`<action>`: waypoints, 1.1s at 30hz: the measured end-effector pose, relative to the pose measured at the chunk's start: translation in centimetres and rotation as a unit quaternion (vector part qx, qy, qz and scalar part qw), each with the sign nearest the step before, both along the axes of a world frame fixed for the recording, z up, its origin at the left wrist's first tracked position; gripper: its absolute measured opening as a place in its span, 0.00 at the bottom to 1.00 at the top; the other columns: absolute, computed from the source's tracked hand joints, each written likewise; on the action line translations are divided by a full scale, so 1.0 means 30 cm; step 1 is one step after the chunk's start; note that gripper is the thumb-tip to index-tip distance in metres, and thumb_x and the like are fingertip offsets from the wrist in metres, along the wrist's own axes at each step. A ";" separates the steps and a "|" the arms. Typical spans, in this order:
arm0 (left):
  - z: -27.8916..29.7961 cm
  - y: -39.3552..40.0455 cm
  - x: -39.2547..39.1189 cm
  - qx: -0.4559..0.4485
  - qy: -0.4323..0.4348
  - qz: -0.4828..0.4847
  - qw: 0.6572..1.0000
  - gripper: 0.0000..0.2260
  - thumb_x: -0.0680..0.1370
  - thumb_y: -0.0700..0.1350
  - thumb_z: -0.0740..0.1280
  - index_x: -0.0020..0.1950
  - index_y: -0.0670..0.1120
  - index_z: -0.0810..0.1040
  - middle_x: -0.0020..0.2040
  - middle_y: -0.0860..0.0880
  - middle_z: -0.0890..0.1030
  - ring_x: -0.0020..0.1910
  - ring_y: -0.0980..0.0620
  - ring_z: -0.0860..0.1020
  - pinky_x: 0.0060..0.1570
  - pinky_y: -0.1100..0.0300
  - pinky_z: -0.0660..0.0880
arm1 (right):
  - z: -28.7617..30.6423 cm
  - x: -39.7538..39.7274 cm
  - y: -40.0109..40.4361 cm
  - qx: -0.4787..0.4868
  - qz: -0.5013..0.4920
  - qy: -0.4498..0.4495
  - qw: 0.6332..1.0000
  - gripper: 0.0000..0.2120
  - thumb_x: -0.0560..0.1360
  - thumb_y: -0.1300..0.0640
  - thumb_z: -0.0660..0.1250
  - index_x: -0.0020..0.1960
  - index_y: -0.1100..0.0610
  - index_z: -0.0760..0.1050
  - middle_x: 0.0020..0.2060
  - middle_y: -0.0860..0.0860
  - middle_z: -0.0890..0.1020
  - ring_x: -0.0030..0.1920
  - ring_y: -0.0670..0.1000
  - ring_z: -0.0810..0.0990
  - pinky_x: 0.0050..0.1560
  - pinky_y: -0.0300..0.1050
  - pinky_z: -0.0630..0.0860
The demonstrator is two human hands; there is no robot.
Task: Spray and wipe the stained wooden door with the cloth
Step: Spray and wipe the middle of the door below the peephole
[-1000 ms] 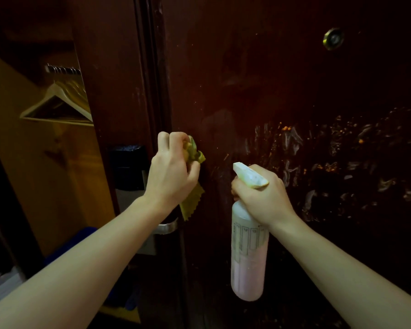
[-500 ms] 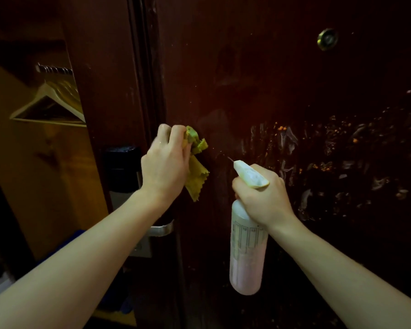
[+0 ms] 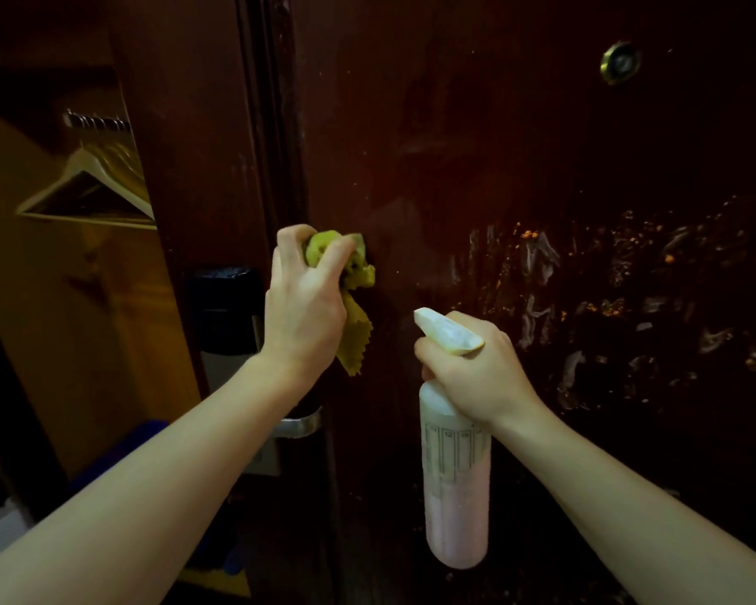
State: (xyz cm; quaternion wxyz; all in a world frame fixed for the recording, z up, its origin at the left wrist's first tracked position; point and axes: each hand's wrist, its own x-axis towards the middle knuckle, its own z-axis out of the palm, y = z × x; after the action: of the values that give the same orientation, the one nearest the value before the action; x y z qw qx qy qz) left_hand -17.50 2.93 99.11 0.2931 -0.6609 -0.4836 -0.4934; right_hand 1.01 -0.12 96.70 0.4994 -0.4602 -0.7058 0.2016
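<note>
Hangers left, lock behind cloth, peephole above stains

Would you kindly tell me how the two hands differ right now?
The left hand grips a bunched yellow-green cloth against the door; the right hand holds a spray bottle by its neck. The left hand is raised higher than the right hand. Both are bare.

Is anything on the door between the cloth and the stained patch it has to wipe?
Nothing visible. The cloth in the left hand sits left of the stains, with bare door between. The spray bottle in the right hand hangs lower.
</note>
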 end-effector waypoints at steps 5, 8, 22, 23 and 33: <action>-0.039 0.002 0.011 -0.034 0.013 -0.015 0.999 0.20 0.74 0.47 0.59 0.64 0.41 0.70 0.61 0.37 0.67 0.56 0.39 0.71 0.36 0.55 0.75 | -0.007 -0.012 0.003 0.001 0.006 -0.020 1.000 0.10 0.71 0.55 0.68 0.37 0.62 0.74 0.35 0.57 0.81 0.39 0.57 0.80 0.41 0.58 0.77; -0.041 0.008 -0.002 -0.034 0.048 -0.001 0.998 0.21 0.74 0.48 0.64 0.65 0.43 0.68 0.61 0.38 0.67 0.54 0.39 0.71 0.32 0.57 0.74 | -0.024 -0.007 0.008 0.012 -0.010 -0.024 1.000 0.14 0.70 0.54 0.67 0.29 0.53 0.67 0.26 0.47 0.73 0.31 0.49 0.74 0.35 0.53 0.73; 0.012 0.030 0.064 -0.009 0.068 0.048 0.997 0.19 0.79 0.57 0.57 0.55 0.42 0.73 0.49 0.42 0.71 0.38 0.47 0.73 0.25 0.62 0.64 | 0.054 0.100 -0.012 0.039 -0.035 0.091 0.994 0.11 0.72 0.60 0.68 0.39 0.70 0.74 0.35 0.63 0.81 0.32 0.57 0.77 0.35 0.49 0.74; 0.010 0.029 0.068 -0.005 0.075 0.051 0.996 0.18 0.79 0.56 0.57 0.54 0.42 0.74 0.49 0.42 0.71 0.38 0.47 0.73 0.25 0.63 0.63 | 0.056 0.108 -0.013 0.034 -0.032 0.098 0.994 0.11 0.72 0.59 0.68 0.39 0.69 0.74 0.34 0.62 0.81 0.32 0.54 0.78 0.36 0.49 0.76; 0.019 0.066 0.095 0.060 0.102 0.057 0.991 0.10 0.77 0.46 0.63 0.52 0.40 0.74 0.47 0.40 0.73 0.40 0.43 0.76 0.25 0.62 0.63 | 0.062 0.158 -0.008 0.023 -0.053 0.106 0.993 0.11 0.70 0.58 0.68 0.37 0.66 0.73 0.31 0.60 0.81 0.33 0.57 0.80 0.40 0.58 0.79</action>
State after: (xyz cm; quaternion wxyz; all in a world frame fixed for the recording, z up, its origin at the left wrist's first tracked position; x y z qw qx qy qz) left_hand -14.64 4.92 99.67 0.4074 -0.6603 -0.4578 -0.4341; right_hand 5.74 -0.37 98.55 0.5919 -0.4614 -0.6279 0.2060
